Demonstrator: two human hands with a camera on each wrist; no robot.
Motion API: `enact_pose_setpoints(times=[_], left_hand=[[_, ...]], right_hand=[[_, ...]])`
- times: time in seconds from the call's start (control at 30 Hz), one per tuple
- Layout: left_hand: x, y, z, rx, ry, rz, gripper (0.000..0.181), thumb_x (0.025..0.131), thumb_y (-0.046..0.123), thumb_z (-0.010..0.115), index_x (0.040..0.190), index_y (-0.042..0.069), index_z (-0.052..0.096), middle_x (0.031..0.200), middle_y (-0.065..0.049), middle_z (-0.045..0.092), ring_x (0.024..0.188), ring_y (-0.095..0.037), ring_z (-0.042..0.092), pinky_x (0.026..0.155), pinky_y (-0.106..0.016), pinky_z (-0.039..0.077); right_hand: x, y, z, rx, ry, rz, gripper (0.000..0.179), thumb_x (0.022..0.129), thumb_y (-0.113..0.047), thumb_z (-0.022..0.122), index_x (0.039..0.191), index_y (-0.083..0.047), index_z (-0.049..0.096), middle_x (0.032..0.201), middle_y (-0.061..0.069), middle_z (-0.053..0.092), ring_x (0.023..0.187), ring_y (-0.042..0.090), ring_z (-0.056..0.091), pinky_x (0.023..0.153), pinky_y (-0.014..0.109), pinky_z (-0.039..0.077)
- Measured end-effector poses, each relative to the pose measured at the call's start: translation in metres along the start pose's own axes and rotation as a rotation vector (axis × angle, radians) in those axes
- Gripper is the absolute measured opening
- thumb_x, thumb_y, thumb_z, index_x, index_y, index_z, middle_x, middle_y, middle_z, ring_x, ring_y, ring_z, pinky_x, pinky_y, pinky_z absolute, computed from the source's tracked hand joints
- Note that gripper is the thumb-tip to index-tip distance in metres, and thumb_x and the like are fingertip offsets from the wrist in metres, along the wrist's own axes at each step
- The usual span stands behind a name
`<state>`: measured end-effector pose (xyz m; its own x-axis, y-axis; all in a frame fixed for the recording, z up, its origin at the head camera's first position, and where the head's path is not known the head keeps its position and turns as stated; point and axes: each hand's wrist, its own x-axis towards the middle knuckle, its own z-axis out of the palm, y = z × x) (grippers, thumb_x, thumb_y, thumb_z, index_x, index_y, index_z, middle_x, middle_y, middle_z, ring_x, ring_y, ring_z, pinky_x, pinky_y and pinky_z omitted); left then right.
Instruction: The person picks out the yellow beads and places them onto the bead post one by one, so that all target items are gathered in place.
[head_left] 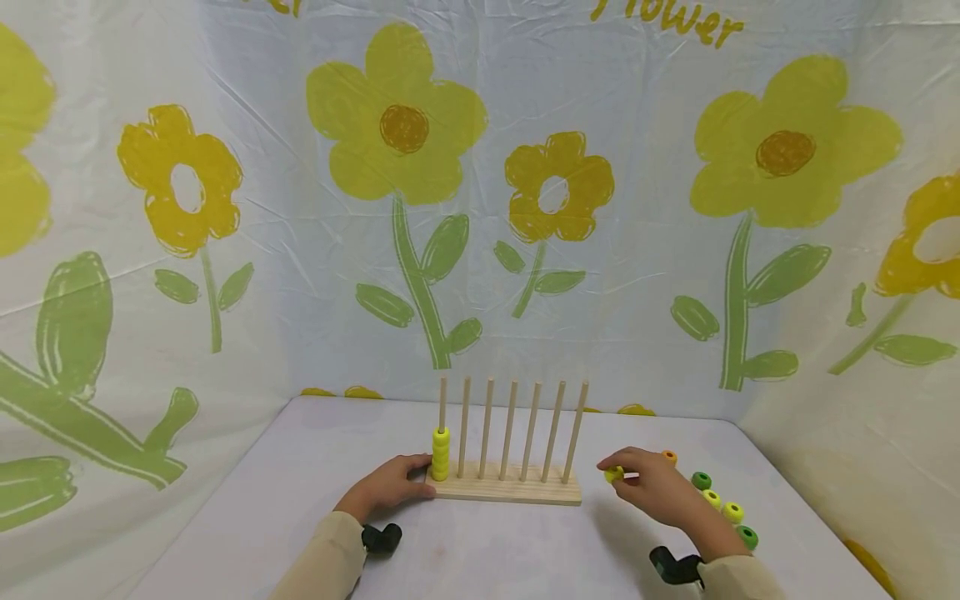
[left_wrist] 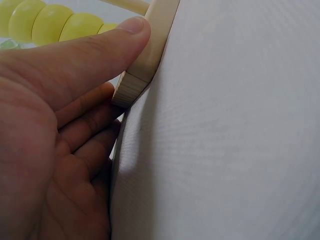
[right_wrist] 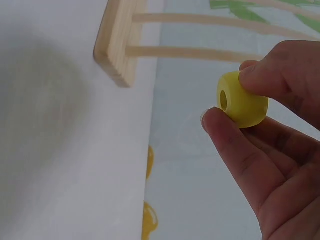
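The left hand (head_left: 390,485) grips the peg stand (head_left: 510,491) at its left end; right of it, the right hand (head_left: 654,483) pinches a yellow bead (head_left: 615,475). Only the leftmost peg (head_left: 442,406) carries a bead stack (head_left: 441,455); six are bare, with loose beads (head_left: 732,520) unthreaded right of the stand.

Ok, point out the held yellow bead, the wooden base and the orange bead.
Held yellow bead (right_wrist: 246,107): right wrist view, on its rounded side.
Wooden base (head_left: 504,489): head view, on its top face.
Orange bead (head_left: 671,458): head view, on its visible end.
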<state>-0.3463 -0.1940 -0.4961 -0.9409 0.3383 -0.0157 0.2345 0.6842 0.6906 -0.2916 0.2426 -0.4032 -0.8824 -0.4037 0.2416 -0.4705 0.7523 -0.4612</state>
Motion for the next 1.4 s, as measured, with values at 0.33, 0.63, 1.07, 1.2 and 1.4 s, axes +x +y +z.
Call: enact_pose_setpoints(times=[0.33,0.63,1.07,1.2,1.4], left_hand=[[-0.002,0.002,0.000,0.000,0.001,-0.008,0.075,0.081,0.045,0.075,0.143,0.012,0.049,0.147,-0.012,0.049,0.140,-0.040,0.037,0.112,-0.062,0.028],[-0.001,0.002,0.000,-0.002,0.002,-0.028,0.075,0.080,0.045,0.076,0.143,0.014,0.049,0.147,-0.010,0.049,0.140,-0.039,0.037,0.113,-0.062,0.028],[-0.002,0.003,0.000,0.015,0.006,-0.041,0.075,0.080,0.047,0.075,0.143,0.016,0.049,0.147,-0.009,0.049,0.140,-0.038,0.038,0.113,-0.061,0.029],[-0.002,0.003,0.000,0.003,0.008,-0.045,0.075,0.079,0.047,0.076,0.143,0.016,0.050,0.147,-0.009,0.050,0.140,-0.038,0.038,0.112,-0.061,0.029],[-0.001,0.004,0.000,0.007,0.004,-0.040,0.075,0.080,0.047,0.075,0.143,0.015,0.049,0.147,-0.010,0.049,0.139,-0.039,0.038,0.112,-0.062,0.029]], right_hand=[[0.013,-0.015,0.006,0.037,-0.003,-0.059,0.025,0.089,-0.011,0.066,0.114,-0.009,0.068,0.113,0.006,0.068,0.098,0.021,0.068,0.080,0.030,0.060],[0.021,-0.028,0.010,0.066,-0.003,-0.153,0.026,0.090,-0.010,0.067,0.114,-0.004,0.067,0.112,0.008,0.068,0.097,0.023,0.068,0.080,0.029,0.060],[0.036,-0.053,0.015,0.088,-0.022,-0.225,0.025,0.090,-0.013,0.068,0.115,-0.009,0.068,0.110,0.002,0.067,0.097,0.021,0.068,0.081,0.028,0.059],[0.039,-0.060,0.017,0.074,-0.013,-0.248,0.024,0.089,-0.014,0.070,0.113,-0.013,0.068,0.110,0.001,0.066,0.095,0.018,0.067,0.081,0.027,0.059],[0.044,-0.069,0.018,0.124,-0.016,-0.272,0.027,0.089,-0.012,0.070,0.116,-0.012,0.067,0.111,0.000,0.064,0.098,0.018,0.066,0.082,0.021,0.057]])
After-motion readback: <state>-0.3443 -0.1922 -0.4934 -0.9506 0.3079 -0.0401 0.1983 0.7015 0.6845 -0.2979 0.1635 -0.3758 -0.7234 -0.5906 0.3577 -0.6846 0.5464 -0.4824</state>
